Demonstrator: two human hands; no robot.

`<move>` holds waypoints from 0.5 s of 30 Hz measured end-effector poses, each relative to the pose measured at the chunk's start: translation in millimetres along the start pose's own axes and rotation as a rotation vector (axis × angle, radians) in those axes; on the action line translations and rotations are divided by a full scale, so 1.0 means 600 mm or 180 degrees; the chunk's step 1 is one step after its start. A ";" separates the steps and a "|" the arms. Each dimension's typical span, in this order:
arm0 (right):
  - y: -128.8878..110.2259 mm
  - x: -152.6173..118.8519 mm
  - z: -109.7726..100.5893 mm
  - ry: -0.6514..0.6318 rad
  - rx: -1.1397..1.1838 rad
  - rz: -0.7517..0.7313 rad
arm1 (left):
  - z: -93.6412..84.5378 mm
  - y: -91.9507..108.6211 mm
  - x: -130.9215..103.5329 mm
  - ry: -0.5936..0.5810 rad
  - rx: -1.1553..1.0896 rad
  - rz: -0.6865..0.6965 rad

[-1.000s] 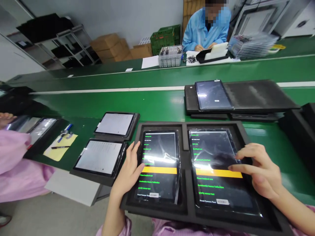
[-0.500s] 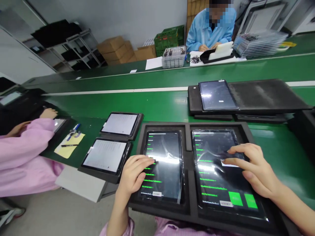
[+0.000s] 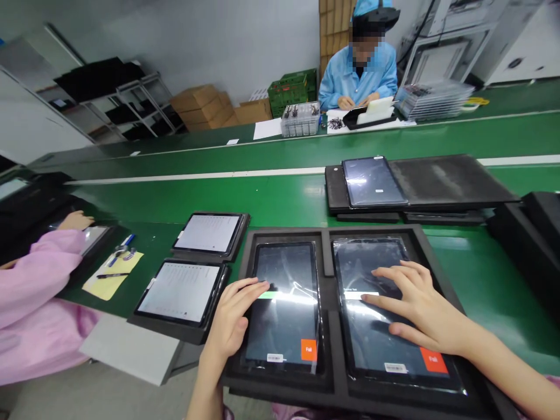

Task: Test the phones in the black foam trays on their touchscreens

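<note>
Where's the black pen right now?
In the head view, the black pen lies on the yellow paper at the left, between the co-worker's pink sleeve and the nearer white-screened tablet.

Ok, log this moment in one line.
left hand: over left tablet; right hand: over right tablet; red Fail box: on each; black tray: holds both

Grey wall (image 3: 249, 46), green bench (image 3: 280, 198), floor (image 3: 109, 396) perhaps concrete.

Two dark-screened tablets (image 3: 280, 329) sit in one black tray (image 3: 334, 344); left of it, two white-screened tablets (image 3: 178, 293) and one yellow sheet (image 3: 104, 287); beyond it, one further tablet (image 3: 371, 182), one blue-coated worker (image 3: 359, 81).
</note>
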State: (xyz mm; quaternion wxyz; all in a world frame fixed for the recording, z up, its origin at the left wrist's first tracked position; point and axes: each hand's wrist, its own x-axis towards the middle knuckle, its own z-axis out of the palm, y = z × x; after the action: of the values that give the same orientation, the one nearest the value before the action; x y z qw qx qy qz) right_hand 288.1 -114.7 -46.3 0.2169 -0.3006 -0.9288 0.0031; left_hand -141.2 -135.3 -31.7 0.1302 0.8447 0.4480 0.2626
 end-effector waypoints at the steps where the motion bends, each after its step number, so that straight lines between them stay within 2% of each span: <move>1: 0.000 -0.001 0.000 -0.0023 0.0012 0.0080 | -0.001 0.000 0.002 0.0006 -0.0063 -0.0019; 4: 0.014 -0.003 0.000 0.0143 0.0220 0.0404 | -0.013 0.004 0.032 -0.0289 -0.0135 -0.0090; 8: 0.071 0.016 0.002 0.0591 0.0242 0.1147 | -0.021 0.022 0.129 -0.1045 0.0100 -0.0115; 10: 0.102 0.033 0.009 0.0674 0.0048 0.1456 | -0.008 0.031 0.182 -0.1254 0.0230 0.0051; 12: 0.122 0.047 0.019 0.0739 -0.0106 0.1622 | 0.016 0.038 0.219 -0.1302 0.0392 0.0252; 15: 0.127 0.055 0.034 0.0686 -0.0271 0.1602 | 0.049 0.040 0.234 -0.1356 0.0665 0.0537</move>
State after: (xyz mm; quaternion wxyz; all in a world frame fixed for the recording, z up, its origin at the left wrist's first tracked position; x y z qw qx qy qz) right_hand 298.4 -31.3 -61.7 0.2939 -0.5293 -0.7957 -0.0141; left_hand -43.7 -32.4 0.8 0.1113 0.9242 0.3631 0.0409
